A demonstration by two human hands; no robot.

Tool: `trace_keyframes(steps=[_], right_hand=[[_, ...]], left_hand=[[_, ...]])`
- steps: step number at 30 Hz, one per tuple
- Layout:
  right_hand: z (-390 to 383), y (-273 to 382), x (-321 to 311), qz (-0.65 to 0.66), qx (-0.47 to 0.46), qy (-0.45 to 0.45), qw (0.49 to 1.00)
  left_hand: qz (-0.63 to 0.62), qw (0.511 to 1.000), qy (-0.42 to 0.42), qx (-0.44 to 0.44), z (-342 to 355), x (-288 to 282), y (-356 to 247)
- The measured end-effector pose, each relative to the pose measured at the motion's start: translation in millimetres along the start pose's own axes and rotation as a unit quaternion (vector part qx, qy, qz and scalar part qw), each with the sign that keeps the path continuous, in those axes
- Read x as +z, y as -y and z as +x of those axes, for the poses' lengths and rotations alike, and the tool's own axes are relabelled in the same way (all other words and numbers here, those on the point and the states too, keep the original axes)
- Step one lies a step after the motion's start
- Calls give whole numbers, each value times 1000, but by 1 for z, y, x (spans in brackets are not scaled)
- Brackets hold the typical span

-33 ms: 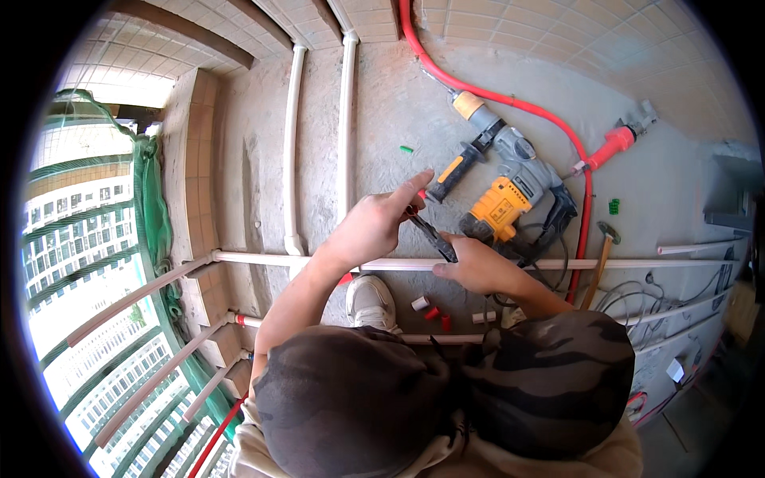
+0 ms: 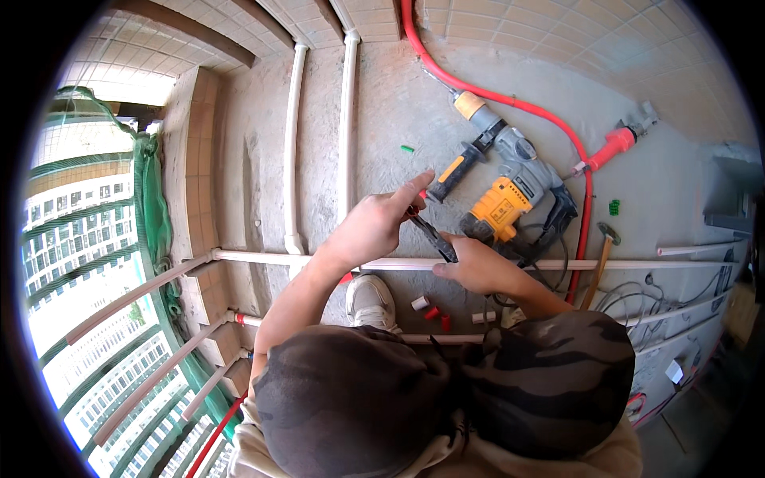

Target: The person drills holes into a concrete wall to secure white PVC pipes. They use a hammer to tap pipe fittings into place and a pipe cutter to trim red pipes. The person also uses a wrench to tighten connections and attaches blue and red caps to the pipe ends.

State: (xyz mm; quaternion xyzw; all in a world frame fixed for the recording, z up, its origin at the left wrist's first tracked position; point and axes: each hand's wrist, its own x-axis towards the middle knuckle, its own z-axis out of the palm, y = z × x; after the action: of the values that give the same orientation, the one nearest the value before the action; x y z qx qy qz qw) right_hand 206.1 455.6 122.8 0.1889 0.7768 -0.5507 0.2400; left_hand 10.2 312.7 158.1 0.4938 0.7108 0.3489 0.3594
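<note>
Both hands on dark pliers [image 2: 430,233], long axis diagonal, tip toward lower right. Left hand [image 2: 370,231] grip clamped on handles, right hand [image 2: 476,267] grip pinching tip, over white pipe [image 2: 263,257] on floor.

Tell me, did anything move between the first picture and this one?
No, nothing visibly changed. The left hand and the right hand are at the dark pliers-like tool over the white pipe, just as before. The yellow and grey power drill, the red hose and the hammer lie where they did.
</note>
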Motion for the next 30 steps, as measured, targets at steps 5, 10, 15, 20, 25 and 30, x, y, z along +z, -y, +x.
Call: trace_keyframes(steps=[5, 10, 15, 20, 25, 30], right_hand=[[3, -2, 6, 61, 17, 55, 996], [2, -4, 19, 122, 82, 46, 988], [6, -12, 23, 148, 52, 24, 987], [9, -3, 12, 267, 144, 58, 951], [-7, -12, 4, 388, 195, 160, 886], [-35, -22, 19, 428, 246, 225, 840]], left_hand=[[25, 999, 10, -19, -6, 2, 3], [-13, 1000, 13, 1, -3, -1, 13], [-340, 930, -64, -123, 9, 1, 29], [-589, 777, -151, -162, 22, 31, 58], [-551, 800, -207, -118, 22, 56, 50], [-363, 854, -353, -125, 16, -11, 84]])
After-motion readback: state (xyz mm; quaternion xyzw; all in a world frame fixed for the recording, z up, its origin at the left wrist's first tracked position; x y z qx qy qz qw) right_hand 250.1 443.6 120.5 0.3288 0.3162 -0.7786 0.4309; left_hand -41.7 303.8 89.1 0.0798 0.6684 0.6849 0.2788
